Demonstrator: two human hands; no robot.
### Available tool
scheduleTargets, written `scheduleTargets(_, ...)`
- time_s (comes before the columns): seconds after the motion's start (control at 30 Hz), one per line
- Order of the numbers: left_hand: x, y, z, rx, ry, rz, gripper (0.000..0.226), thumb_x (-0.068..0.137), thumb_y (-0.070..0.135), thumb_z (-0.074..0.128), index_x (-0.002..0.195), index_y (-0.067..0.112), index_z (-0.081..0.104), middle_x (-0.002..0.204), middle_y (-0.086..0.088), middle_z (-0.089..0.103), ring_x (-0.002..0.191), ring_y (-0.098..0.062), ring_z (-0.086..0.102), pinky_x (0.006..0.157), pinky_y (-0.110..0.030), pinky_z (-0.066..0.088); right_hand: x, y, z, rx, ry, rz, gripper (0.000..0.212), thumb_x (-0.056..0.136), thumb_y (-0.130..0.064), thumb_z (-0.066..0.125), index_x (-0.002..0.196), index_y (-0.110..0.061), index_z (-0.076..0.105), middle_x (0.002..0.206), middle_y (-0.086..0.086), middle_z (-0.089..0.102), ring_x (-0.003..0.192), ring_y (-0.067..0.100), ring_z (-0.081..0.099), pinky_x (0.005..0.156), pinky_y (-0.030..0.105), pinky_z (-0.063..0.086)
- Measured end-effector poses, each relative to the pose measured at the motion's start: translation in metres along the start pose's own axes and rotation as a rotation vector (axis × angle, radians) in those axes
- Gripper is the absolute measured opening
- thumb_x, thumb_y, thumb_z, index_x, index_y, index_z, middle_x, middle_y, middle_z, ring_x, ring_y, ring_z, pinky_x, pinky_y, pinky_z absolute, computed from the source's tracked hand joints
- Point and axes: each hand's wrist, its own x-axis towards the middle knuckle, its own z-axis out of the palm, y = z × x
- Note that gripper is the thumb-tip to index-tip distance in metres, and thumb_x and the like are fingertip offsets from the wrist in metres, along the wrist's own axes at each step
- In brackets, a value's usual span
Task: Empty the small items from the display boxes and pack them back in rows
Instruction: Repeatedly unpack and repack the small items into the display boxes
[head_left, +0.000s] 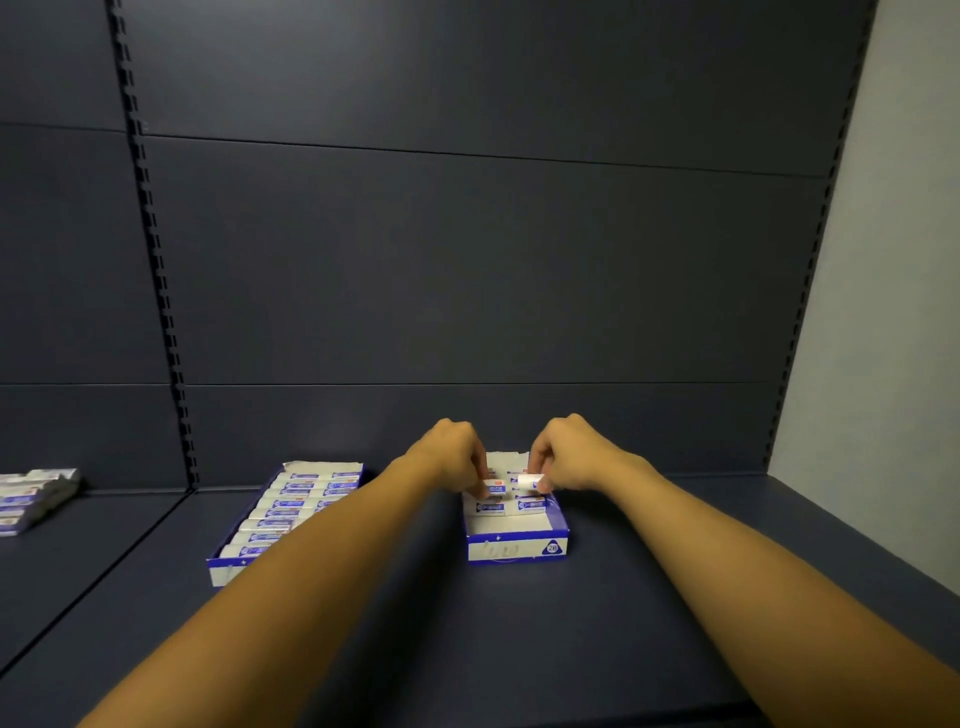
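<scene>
The right hand (563, 457) pinches a small white eraser (531, 480) between thumb and curled fingers, holding it just above the back half of the display box (514, 525) that sits in the middle of the dark blue shelf (597, 639). The left hand (457, 454) has its fingers curled down into the same box, its grip closed on another small eraser (495, 487) with a white and blue wrapper and a spot of red, at the box's left side. Whether that eraser is lifted or lying among the others cannot be told. Beneath both hands a few wrapped erasers lie in two short rows across the back of the box, while the front part of its white floor shows bare. The box front is blue and white with a "2B" mark at its right corner. Both bare forearms reach in from the lower edge of the view, the left one crossing over the near right corner of a second display box (283, 519), which lies to the left, well apart from the first, and is filled with wrapped erasers lined in rows from front to back. Farther left, on the neighbouring shelf bay, part of a third box of erasers (31, 499) shows at the frame's edge. Behind everything stands the dark back panel (467, 260) with slotted uprights.
</scene>
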Motion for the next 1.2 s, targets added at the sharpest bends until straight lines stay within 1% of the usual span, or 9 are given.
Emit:
scheduleTargets(0.1, 0.002, 0.006, 0.003, 0.026, -0.013, -0.005, 0.026, 0.085, 0.022, 0.078, 0.109, 0.011, 0.074, 0.111, -0.006, 0.072, 0.099, -0.019, 0.067, 0.092, -0.032, 0.057, 0.004, 0.005, 0.004, 0.006, -0.033, -0.02, 0.016, 0.074, -0.016, 0.087, 0.085, -0.022, 0.077, 0.087, -0.01, 0.069, 0.081, 0.01, 0.067, 0.068, 0.024, 0.057)
scheduleTargets(0.3, 0.0, 0.014, 0.006, 0.098, -0.018, 0.004, 0.029, 0.082, 0.025, 0.082, 0.108, 0.012, 0.076, 0.108, -0.004, 0.073, 0.099, -0.018, 0.067, 0.091, -0.034, 0.057, 0.008, 0.003, 0.004, 0.022, -0.043, -0.04, 0.015, 0.073, -0.012, 0.086, 0.081, -0.021, 0.077, 0.079, -0.01, 0.069, 0.082, 0.01, 0.068, 0.063, 0.022, 0.054)
scheduleTargets(0.37, 0.001, 0.014, 0.007, 0.108, -0.018, 0.001, 0.029, 0.08, 0.025, 0.083, 0.106, 0.013, 0.077, 0.107, -0.004, 0.073, 0.098, -0.018, 0.067, 0.091, -0.036, 0.058, 0.008, 0.001, 0.004, 0.015, -0.047, -0.054, 0.015, 0.073, -0.011, 0.085, 0.079, -0.021, 0.076, 0.08, -0.01, 0.069, 0.083, 0.011, 0.068, 0.065, 0.023, 0.055)
scheduleTargets(0.5, 0.002, 0.008, 0.01, 0.108, -0.024, -0.016, 0.031, 0.081, 0.026, 0.083, 0.109, 0.013, 0.076, 0.11, -0.004, 0.073, 0.099, -0.018, 0.067, 0.092, -0.036, 0.057, 0.008, 0.0, 0.005, 0.002, -0.051, -0.066, 0.014, 0.075, -0.011, 0.084, 0.083, -0.019, 0.075, 0.084, -0.007, 0.068, 0.087, 0.014, 0.068, 0.069, 0.026, 0.057)
scheduleTargets(0.67, 0.003, 0.003, 0.014, 0.087, 0.0, -0.028, 0.029, 0.081, 0.026, 0.083, 0.106, 0.014, 0.076, 0.108, -0.003, 0.073, 0.096, -0.017, 0.067, 0.091, -0.034, 0.058, 0.009, 0.0, 0.005, 0.002, -0.043, -0.072, 0.013, 0.076, -0.012, 0.084, 0.084, -0.018, 0.075, 0.08, -0.01, 0.067, 0.083, 0.011, 0.067, 0.069, 0.027, 0.058)
scheduleTargets(0.8, 0.003, 0.001, 0.013, 0.079, 0.043, -0.028, 0.028, 0.081, 0.026, 0.082, 0.106, 0.014, 0.077, 0.109, -0.003, 0.073, 0.096, -0.018, 0.068, 0.09, -0.034, 0.058, 0.01, -0.003, 0.006, -0.003, -0.048, -0.079, 0.013, 0.075, -0.013, 0.085, 0.083, -0.018, 0.075, 0.082, -0.008, 0.068, 0.08, 0.011, 0.068, 0.071, 0.028, 0.06)
scheduleTargets(0.9, 0.003, 0.001, 0.011, 0.076, 0.037, -0.015, 0.028, 0.082, 0.026, 0.081, 0.107, 0.014, 0.077, 0.11, -0.003, 0.074, 0.096, -0.017, 0.067, 0.091, -0.032, 0.058, 0.01, -0.006, 0.007, -0.002, -0.029, -0.075, 0.016, 0.073, -0.014, 0.087, 0.083, -0.018, 0.076, 0.08, -0.008, 0.068, 0.079, 0.011, 0.068, 0.074, 0.032, 0.061)
scheduleTargets(1.03, 0.001, 0.002, 0.009, 0.061, 0.038, -0.01, 0.029, 0.083, 0.024, 0.081, 0.109, 0.012, 0.076, 0.112, -0.004, 0.073, 0.098, -0.018, 0.068, 0.092, -0.033, 0.057, 0.009, -0.007, 0.006, 0.002, -0.033, -0.072, 0.017, 0.073, -0.013, 0.087, 0.085, -0.017, 0.075, 0.08, -0.007, 0.069, 0.079, 0.011, 0.068, 0.076, 0.032, 0.061)
scheduleTargets(1.2, -0.002, 0.004, 0.01, 0.048, 0.039, -0.019, 0.03, 0.084, 0.024, 0.08, 0.111, 0.011, 0.076, 0.113, -0.006, 0.073, 0.101, -0.02, 0.068, 0.094, -0.034, 0.057, 0.005, -0.007, 0.006, -0.011, -0.036, -0.063, 0.018, 0.075, -0.013, 0.086, 0.09, -0.015, 0.077, 0.088, -0.003, 0.071, 0.083, 0.013, 0.068, 0.078, 0.03, 0.06)
